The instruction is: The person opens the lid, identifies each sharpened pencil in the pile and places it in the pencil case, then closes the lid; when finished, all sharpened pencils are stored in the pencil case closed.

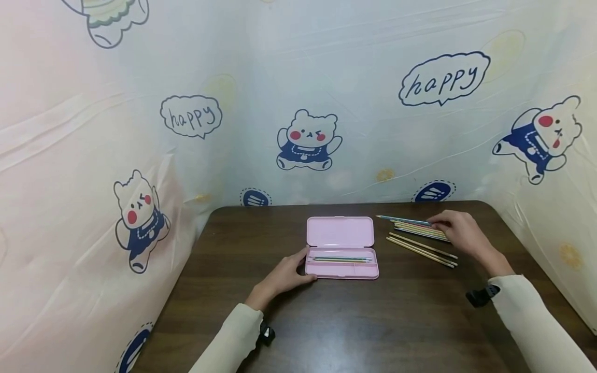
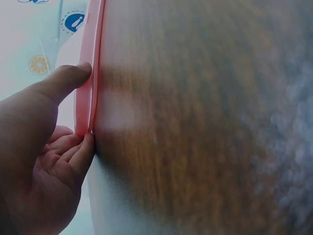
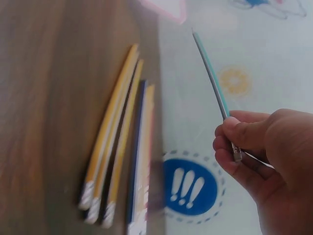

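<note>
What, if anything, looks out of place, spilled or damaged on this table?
Nothing looks spilled or damaged. Only the loose yellow pencils seem slightly untidy: they lie aslant on the table, right of the open pink pencil case, whereas the pencils inside it lie straight along its length.

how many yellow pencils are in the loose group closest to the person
3, all on the table right of the pink pencil case: two yellow pencils side by side in front, and a third yellow pencil just beyond. None looks hidden.
</note>
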A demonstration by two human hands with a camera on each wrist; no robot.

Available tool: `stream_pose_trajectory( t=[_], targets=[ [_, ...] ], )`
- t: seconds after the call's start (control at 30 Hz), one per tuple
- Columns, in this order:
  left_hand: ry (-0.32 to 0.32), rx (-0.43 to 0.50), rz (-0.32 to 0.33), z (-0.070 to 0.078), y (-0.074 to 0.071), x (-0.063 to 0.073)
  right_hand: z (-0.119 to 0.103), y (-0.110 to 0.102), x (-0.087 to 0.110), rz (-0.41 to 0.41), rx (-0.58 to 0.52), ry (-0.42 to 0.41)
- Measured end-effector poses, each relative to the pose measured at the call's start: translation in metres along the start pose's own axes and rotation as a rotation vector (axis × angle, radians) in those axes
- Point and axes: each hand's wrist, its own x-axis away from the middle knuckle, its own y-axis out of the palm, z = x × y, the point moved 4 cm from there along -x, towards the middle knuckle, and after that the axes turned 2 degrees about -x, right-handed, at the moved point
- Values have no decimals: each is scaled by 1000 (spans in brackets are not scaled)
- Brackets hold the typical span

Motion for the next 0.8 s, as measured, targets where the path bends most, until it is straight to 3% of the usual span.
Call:
stream_pose_trajectory(
  t=[0.33,0.8],
  targets=[
    [4,-4,0,2,-1,0,-49,-7,-14,24,-37,-77],
    [4,1,5,1,0,-1,-103,8,-30,20,-96,-161]
  ],
)
